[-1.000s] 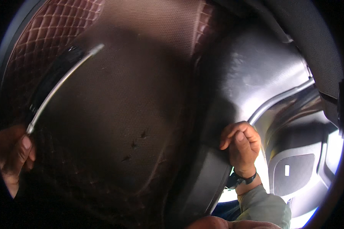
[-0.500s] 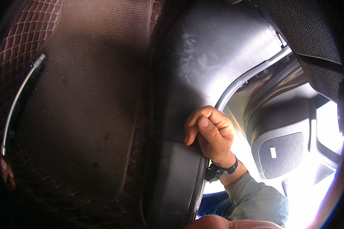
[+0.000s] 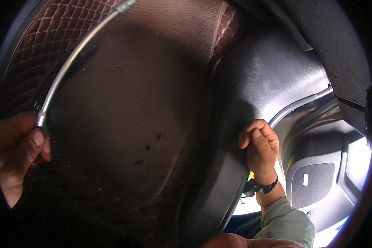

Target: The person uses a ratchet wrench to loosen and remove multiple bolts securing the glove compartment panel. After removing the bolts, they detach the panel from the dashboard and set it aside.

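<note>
At the left, my left hand (image 3: 18, 144) closes its thumb and fingers about the lower end of a thin, curved silvery metal rod (image 3: 65, 68). The rod arcs up and away over the brown seat cover and ends in a thicker grey tip. Beside its lower part runs a dark strip with small pale marks, too dim to identify. My right hand (image 3: 262, 144), with a dark watch (image 3: 268, 188) on its wrist, is at the edge of the black trim (image 3: 213, 186). Its fingers curl in with the thumb over them, and no object shows in them.
A brown seat cover (image 3: 153, 91) with quilted edges fills the left and middle. Black panelling (image 3: 277, 70) stands to the right. Beyond it are a grey seal (image 3: 301, 101), a door speaker grille (image 3: 313, 186) and bright daylight. Several small dark bits (image 3: 149, 146) lie on the cover.
The view has shifted left, so the seat and panels appear farther right. More of my left hand has come into view, with the rod higher. My right hand keeps its curled pose.
</note>
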A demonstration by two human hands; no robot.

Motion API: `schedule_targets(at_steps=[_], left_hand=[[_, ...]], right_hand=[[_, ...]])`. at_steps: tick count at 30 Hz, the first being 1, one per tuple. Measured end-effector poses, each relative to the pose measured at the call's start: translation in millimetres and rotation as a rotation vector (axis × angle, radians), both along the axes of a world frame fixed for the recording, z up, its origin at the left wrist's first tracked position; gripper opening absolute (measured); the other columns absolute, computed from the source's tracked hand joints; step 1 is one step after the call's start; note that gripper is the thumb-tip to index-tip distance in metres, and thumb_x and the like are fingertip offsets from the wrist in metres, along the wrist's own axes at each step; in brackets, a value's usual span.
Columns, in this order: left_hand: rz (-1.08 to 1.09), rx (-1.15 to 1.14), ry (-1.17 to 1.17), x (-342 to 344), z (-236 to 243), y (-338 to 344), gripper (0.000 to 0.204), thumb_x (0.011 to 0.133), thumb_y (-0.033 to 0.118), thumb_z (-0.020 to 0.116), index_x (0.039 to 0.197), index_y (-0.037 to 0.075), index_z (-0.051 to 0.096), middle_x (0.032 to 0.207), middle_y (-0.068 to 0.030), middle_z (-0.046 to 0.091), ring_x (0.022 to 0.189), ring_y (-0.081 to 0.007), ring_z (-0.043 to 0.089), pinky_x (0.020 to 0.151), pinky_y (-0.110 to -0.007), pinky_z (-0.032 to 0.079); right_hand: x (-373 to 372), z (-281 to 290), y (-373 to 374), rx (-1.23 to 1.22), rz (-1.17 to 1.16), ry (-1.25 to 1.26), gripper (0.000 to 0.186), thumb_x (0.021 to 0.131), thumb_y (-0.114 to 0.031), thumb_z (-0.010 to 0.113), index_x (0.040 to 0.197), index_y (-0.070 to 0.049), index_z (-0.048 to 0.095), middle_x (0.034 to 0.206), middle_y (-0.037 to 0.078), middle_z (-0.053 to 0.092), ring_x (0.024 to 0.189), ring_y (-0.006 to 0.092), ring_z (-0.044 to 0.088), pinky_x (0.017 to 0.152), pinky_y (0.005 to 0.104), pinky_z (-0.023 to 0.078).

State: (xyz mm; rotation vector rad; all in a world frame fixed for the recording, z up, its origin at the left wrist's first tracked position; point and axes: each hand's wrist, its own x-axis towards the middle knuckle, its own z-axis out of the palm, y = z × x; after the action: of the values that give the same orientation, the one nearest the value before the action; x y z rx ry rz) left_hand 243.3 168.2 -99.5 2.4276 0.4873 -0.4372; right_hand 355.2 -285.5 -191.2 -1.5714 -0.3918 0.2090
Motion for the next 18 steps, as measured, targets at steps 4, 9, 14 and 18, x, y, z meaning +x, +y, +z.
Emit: schedule_targets(at_steps=[4,9,14,18], left_hand=[[-0.009,-0.078,-0.060,-7,1,-3,0.053,0.103,0.058,0.052,0.085,0.009,0.060,0.067,-0.0039,0.058,0.056,-0.0108,0.051,0.053,-0.027,0.040],[-0.069,-0.037,-0.053,-3,-5,1,0.050,0.105,0.054,0.052,0.085,0.008,0.059,0.068,-0.0038,0.058,0.058,-0.0106,0.050,0.055,-0.028,0.040],[-0.070,-0.010,-0.059,10,-16,-5,0.050,0.105,0.053,0.051,0.085,0.008,0.059,0.070,-0.0041,0.058,0.061,-0.0109,0.052,0.057,-0.028,0.041],[0.014,0.039,-0.089,-15,-5,-12,0.049,0.105,0.053,0.051,0.085,0.008,0.059,0.072,-0.0043,0.058,0.063,-0.0111,0.052,0.059,-0.029,0.042]], right_hand=[[18,25,26,0.047,0.037,0.139,0.030,0.107,-0.023,0.054,0.123,0.002,0.060,0.098,0.013,0.071,0.087,0.0174,0.067,0.080,0.0300,0.052],[64,46,71,0.121,0.015,0.030,0.059,0.103,-0.036,0.059,0.151,-0.004,0.047,0.139,0.014,0.064,0.114,0.0217,0.066,0.093,0.0308,0.050],[63,46,52,0.088,0.080,0.163,0.065,0.103,-0.037,0.059,0.155,-0.003,0.041,0.148,0.019,0.057,0.123,0.0255,0.064,0.101,0.0334,0.050],[59,70,41,0.052,0.195,0.198,0.068,0.102,-0.037,0.059,0.154,0.003,0.040,0.147,0.023,0.056,0.122,0.0286,0.065,0.099,0.0348,0.052]])
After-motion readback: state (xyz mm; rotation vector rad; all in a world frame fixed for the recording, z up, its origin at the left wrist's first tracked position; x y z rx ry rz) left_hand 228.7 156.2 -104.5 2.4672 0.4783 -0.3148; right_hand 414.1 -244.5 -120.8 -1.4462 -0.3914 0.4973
